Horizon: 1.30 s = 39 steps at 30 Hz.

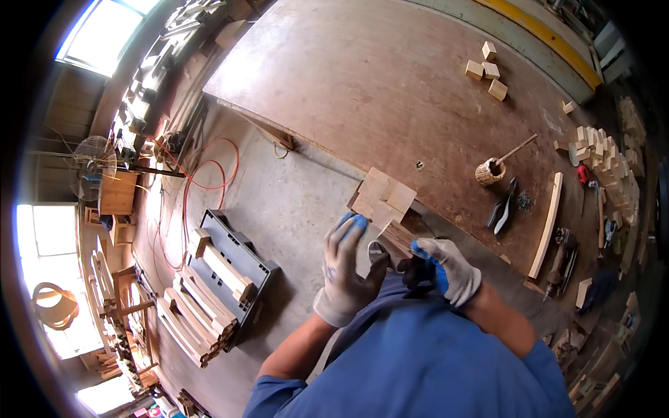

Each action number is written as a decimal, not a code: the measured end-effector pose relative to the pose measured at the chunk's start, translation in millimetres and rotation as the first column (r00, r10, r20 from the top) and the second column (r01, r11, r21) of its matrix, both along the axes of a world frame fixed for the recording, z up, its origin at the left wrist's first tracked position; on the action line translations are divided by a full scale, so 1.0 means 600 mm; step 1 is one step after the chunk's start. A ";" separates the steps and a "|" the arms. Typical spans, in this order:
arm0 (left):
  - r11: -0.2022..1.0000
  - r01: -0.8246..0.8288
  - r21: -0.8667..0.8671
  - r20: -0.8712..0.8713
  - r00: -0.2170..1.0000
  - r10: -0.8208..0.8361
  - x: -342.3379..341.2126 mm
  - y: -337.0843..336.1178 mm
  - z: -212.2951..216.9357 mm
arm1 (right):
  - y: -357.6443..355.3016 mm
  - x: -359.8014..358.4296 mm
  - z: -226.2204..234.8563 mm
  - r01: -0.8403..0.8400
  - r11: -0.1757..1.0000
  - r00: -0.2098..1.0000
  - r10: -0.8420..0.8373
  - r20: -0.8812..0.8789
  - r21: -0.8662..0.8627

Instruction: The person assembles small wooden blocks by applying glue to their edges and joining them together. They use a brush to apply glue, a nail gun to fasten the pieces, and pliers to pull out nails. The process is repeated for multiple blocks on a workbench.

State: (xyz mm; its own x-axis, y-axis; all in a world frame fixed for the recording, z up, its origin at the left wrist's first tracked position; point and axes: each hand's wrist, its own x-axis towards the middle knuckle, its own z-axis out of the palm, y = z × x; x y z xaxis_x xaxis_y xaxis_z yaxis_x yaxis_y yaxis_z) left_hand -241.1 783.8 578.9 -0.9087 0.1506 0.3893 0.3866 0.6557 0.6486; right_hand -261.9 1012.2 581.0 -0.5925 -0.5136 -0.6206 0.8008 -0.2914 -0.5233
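Both hands up in pale, blue-tipped gloves: the left hand (344, 270) loosely open, fingers gently curved; the right hand (451, 269) curled, and whether it pinches anything I can't tell. Just ahead, the blocky, pale, smooth wood piece (382, 195) at the brown surface's (334, 90) near edge. Farther right, slim-handled pliers (502, 218), a rough round pot (487, 174), then four chunky wooden blocks (497, 90).

A broad workbench with a scuffed brown top (327, 83) carries four small pale wooden blocks (490, 71), a round, crusted tan pot (487, 173) (a wooden stick (518, 148) leans out of it), pliers with black-and-white handles (501, 219), and a long, slightly bent pale wooden strip (546, 226). The grey concrete floor (306, 202) bears a dark grey plastic crate (263, 272) and looped red hose (236, 164).
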 end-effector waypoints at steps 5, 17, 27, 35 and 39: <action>0.868 0.200 -0.454 -0.125 0.951 -0.284 -0.008 -0.004 -0.005 | -0.008 0.000 -0.075 0.016 0.973 0.951 0.057 0.305 -0.232; 0.805 0.412 -0.426 0.137 0.909 -0.393 -0.090 0.008 -0.007 | 0.016 -0.001 -0.048 -0.026 0.997 0.946 0.047 0.321 -0.069; 0.686 0.533 -0.495 0.378 0.843 -0.382 -0.203 0.008 -0.009 | 0.005 -0.023 -0.181 0.216 0.719 0.835 0.214 -0.507 0.660; 0.645 0.567 -0.513 0.434 0.819 -0.375 -0.218 0.019 -0.013 | -0.019 -0.050 -0.164 0.201 0.669 0.769 0.344 -0.538 0.715; 0.632 0.577 -0.517 0.446 0.812 -0.376 -0.222 0.020 -0.016 | -0.026 -0.051 -0.183 0.226 0.642 0.738 0.378 -0.559 0.733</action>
State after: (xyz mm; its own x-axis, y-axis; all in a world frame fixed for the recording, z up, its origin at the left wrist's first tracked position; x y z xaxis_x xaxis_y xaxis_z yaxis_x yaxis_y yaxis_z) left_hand -374.1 795.7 569.4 -0.6853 0.7006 -0.1990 0.6352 0.7086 0.3073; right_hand -292.3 996.7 471.2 -0.9479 -0.1402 -0.2860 0.1921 0.4648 -0.8643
